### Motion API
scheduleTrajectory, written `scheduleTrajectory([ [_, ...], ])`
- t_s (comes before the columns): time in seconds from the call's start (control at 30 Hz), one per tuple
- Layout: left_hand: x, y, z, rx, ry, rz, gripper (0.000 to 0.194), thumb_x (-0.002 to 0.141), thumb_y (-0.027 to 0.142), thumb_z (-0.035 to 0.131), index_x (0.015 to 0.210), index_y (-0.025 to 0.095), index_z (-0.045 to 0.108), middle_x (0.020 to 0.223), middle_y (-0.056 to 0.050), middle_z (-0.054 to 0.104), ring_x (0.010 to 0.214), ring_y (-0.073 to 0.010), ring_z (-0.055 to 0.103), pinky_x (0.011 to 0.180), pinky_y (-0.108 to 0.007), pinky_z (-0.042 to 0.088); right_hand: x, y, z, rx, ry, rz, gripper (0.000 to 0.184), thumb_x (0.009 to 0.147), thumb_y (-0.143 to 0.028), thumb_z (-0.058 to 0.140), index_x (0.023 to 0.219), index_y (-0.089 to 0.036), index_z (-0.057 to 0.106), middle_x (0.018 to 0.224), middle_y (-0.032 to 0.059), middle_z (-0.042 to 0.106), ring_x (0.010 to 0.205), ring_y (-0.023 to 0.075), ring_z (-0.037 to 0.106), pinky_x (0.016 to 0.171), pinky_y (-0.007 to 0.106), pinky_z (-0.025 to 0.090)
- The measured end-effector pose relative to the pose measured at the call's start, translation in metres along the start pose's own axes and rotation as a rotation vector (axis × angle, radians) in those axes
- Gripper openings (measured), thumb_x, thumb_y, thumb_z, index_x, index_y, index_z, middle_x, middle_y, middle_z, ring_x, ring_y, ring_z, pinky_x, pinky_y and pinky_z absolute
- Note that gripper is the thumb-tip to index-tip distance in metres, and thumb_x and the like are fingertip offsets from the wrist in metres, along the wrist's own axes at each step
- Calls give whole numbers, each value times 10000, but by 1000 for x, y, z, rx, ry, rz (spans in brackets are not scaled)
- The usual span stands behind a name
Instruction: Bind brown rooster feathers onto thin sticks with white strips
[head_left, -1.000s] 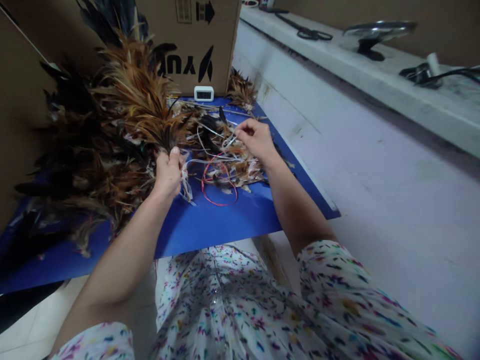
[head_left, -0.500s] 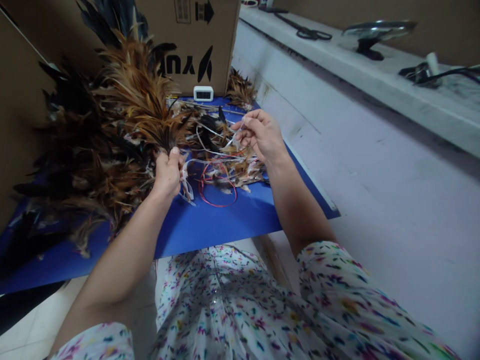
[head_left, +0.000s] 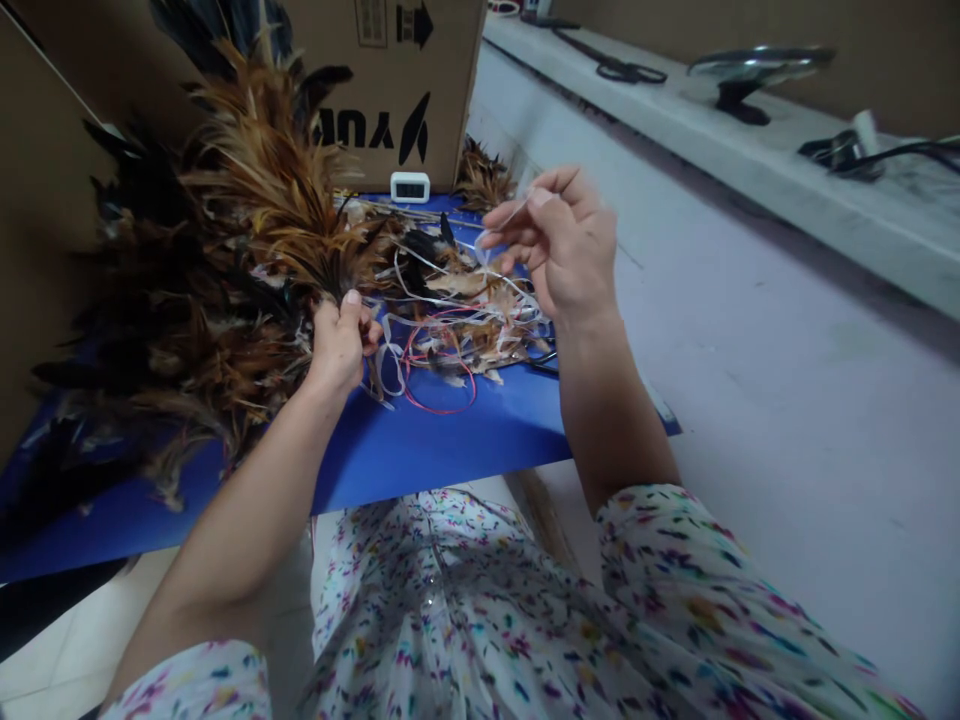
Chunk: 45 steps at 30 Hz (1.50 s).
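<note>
My left hand [head_left: 337, 345] is closed around the lower end of a feather duster [head_left: 277, 180], its brown plumes rising up and away with long black feathers at the top. Whatever handle it has is hidden in the fist. Raised to the right, my right hand [head_left: 574, 245] pinches a thin, whitish plastic strip [head_left: 482, 248] between thumb and fingers. White strip loops [head_left: 390, 360] hang beside my left hand. Below and between the hands lie a red cord coil [head_left: 474, 390] and loose feathers [head_left: 487, 340] on the blue tabletop [head_left: 442, 450].
Dark and brown feathers [head_left: 187, 370] are heaped on the left. Behind stand a cardboard box [head_left: 375, 90] and a small white digital clock [head_left: 409, 187]. Another brown feather bunch [head_left: 484, 178] lies by the wall. The ledge on the right bears scissors [head_left: 630, 72] and cables [head_left: 900, 155].
My right hand has moved up and to the right with the strip. A dark object has come into view beneath its wrist. My left hand keeps its hold, almost unmoved.
</note>
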<state>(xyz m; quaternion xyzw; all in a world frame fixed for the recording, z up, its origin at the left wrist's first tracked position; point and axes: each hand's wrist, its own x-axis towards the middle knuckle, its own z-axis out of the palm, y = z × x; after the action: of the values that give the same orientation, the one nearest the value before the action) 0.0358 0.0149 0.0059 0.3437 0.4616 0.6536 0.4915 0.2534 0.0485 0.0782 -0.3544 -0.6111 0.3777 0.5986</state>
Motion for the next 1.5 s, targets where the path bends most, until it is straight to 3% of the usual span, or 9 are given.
scheduleTrajectory([
  [0.13, -1, 4, -1, -40, -11, 27, 407, 869, 400, 684, 702, 205, 368, 564, 67, 421, 412, -46, 427, 337, -150, 201, -6, -13, 0, -51, 29, -116, 335, 899, -595, 593, 920, -283, 473, 987, 5, 703, 905, 208, 731, 633, 295, 565],
  [0.27, 0, 4, -1, -54, -13, 45, 406, 855, 415, 701, 715, 206, 382, 565, 71, 421, 420, -48, 444, 335, -153, 201, -11, -13, 3, -19, -23, -185, 266, 916, -509, 623, 909, -275, 496, 1015, -1, 708, 936, 202, 736, 709, 309, 573],
  [0.47, -3, 5, 1, -47, -25, 45, 424, 849, 474, 698, 726, 210, 390, 568, 68, 423, 422, -60, 482, 319, -166, 221, -21, 17, 17, 44, -167, -82, 313, 888, -525, 664, 905, -243, 527, 955, 24, 720, 872, 179, 742, 638, 269, 565],
  [0.6, -6, 3, 4, -26, -29, 49, 415, 850, 500, 687, 744, 208, 411, 583, 59, 426, 467, -92, 556, 341, -178, 302, -34, 34, 32, 35, -279, 34, 401, 855, -602, 655, 895, -228, 517, 914, 27, 707, 824, 144, 723, 617, 238, 566],
  [0.93, 5, -27, 1, 74, 26, 178, 545, 786, 722, 610, 813, 209, 430, 655, 32, 474, 625, -138, 641, 457, -205, 457, -55, 46, 55, 104, -482, 84, 376, 886, -539, 653, 917, -190, 519, 865, 24, 683, 808, 141, 736, 586, 204, 569],
  [1.27, 15, -45, -10, 281, 32, 279, 559, 801, 761, 548, 810, 207, 471, 614, 20, 460, 535, -131, 567, 461, -239, 433, -63, 47, 61, 123, -516, 119, 347, 921, -517, 610, 931, -187, 502, 893, 37, 698, 754, 121, 724, 555, 188, 543],
  [1.5, 13, -46, -11, 342, -13, 246, 536, 855, 739, 491, 869, 203, 502, 568, 26, 456, 501, -143, 551, 494, -268, 433, -65, 48, 63, 113, -494, 105, 340, 907, -505, 632, 934, -186, 519, 889, 27, 676, 790, 129, 722, 565, 194, 549],
])
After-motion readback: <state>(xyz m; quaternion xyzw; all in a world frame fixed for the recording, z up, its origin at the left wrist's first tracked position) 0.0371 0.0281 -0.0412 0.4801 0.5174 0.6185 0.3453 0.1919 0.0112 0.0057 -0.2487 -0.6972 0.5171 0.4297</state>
